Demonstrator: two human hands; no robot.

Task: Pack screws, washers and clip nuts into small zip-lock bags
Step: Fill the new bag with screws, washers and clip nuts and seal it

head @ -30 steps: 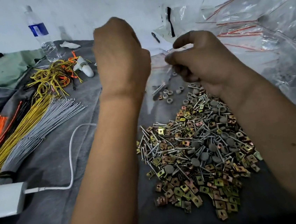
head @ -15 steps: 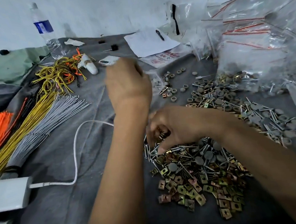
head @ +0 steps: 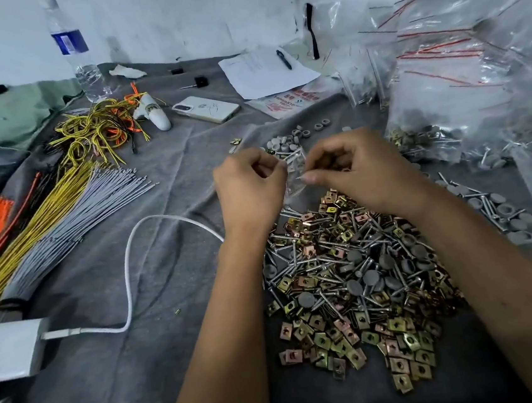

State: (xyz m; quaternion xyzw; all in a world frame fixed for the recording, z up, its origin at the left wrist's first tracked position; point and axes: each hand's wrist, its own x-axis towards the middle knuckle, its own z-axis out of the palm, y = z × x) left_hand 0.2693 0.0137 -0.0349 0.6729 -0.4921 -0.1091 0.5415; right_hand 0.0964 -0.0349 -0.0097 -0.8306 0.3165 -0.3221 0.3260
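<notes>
From my remote seat I see the left hand (head: 250,186) raised over the grey-clothed counter (head: 167,277), knuckles up, its fingers curled and pinching the left edge of a small clear zip-lock bag (head: 295,178). The right hand (head: 356,169) mirrors it, wrist bent, fingers clamped on the bag's right edge. Just below both forearms lies the heap of screws, washers and clip nuts (head: 358,277).

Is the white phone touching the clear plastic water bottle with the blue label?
Apart. In the head view, the white phone lies flat on the grey cloth, while the water bottle stands off to its left with tangled yellow wires between.
</notes>
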